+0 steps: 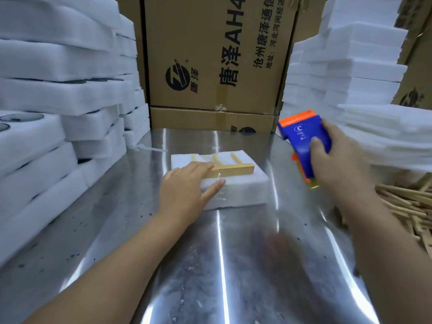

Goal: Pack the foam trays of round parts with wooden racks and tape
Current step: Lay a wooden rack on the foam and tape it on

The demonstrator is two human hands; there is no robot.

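Pressing wooden rack point(233, 170), left hand point(187, 185) overlaps left edge of foam tray point(243, 188).

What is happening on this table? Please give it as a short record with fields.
Surface: shiny metal table
Centre: white foam tray with a wooden rack lying on top
Left hand: flat, fingers resting on the rack and tray
Right hand: grips a blue and orange tape dispenser, right of the tray
Left side: stacked foam trays, dark round parts showing
Right edge: pile of loose wooden racks
Behind: printed cardboard boxes
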